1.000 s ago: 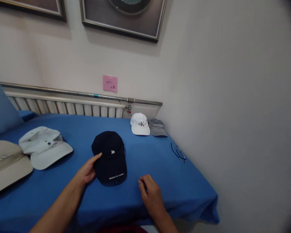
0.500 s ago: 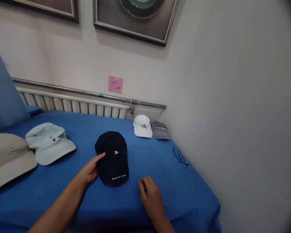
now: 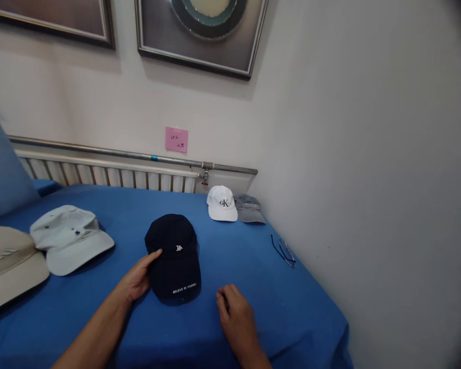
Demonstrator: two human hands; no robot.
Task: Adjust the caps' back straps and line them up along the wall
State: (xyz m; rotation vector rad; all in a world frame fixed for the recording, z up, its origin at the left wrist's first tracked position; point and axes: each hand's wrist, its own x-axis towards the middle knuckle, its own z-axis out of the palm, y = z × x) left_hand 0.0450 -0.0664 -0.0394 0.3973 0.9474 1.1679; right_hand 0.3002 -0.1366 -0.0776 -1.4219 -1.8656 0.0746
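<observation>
A dark navy baseball cap [image 3: 174, 266] with small white lettering on its brim is in the middle of the head view, brim toward me. My left hand [image 3: 140, 277] grips its left side, thumb on top and the other fingers hidden beneath. To the right of the cap, my right hand [image 3: 236, 312] rests on the blue cloth, apart from the cap. Its fingers are curled in; whether anything is inside them is hidden.
A pale cap [image 3: 71, 240] and a beige cap [image 3: 11, 261] lie at the left. Farther back are a white cap [image 3: 222, 204] and a grey cap [image 3: 249, 209]. Eyeglasses [image 3: 284, 252] lie near the right edge of the blue cloth [image 3: 246, 256]. A radiator [image 3: 138, 179] runs along the wall.
The whole view has shifted slightly, so things sit a little lower and farther left. My left hand keeps its grip on the navy cap, and my right hand stays curled.
</observation>
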